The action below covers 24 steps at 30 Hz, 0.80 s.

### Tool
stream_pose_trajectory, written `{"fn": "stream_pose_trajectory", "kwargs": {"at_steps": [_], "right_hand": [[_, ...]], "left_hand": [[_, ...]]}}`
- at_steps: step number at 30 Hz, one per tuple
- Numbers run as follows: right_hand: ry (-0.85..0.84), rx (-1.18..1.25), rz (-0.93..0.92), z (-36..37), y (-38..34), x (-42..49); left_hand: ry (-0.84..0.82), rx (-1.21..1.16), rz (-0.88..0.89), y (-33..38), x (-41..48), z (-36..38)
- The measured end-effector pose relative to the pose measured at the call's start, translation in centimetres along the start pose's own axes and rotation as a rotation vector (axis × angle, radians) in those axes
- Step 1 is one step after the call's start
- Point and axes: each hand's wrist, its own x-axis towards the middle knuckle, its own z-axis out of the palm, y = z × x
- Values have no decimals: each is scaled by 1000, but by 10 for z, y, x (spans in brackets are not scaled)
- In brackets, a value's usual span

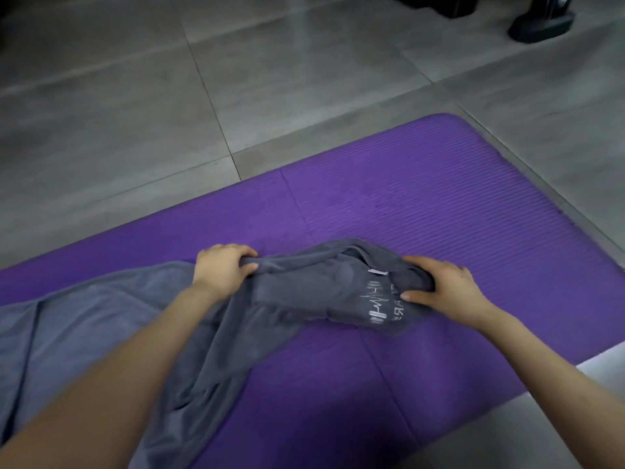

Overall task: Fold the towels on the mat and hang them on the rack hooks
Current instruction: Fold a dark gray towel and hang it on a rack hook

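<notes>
A grey towel (304, 292) with white printed lettering and a small white tag lies bunched on the purple mat (422, 204). My left hand (223, 269) grips the towel's bunched edge at its left end. At the right end, my right hand (443, 286) holds the cloth, fingers curled over it and thumb pressed near the lettering. More grey towel cloth (74, 333) spreads flat to the left, partly under my left forearm. No rack or hooks are in view.
Grey floor tiles (169, 96) surround the mat. A black stand base (541, 23) sits on the floor at the top right, beside another dark object at the top edge. A pale strip of floor shows at the lower right, past the mat's near edge.
</notes>
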Motion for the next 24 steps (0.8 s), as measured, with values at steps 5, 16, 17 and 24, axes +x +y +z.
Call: {"fn": "stream_pose_trajectory", "kwargs": {"at_steps": [5,16,17,24], "right_hand": [[154,302,88,-9,1,3],[444,1186,180,-140,-55,126],[457,1212,171,-142,-54,137],[359,768,288,-74,-8,118]], "left_hand": [[40,-148,-82,-4,4,-16],[468,-497,-285,23,82,-83],[478,-510,-323,22,91,-85],[167,-127,-183,18,89,-33]]}}
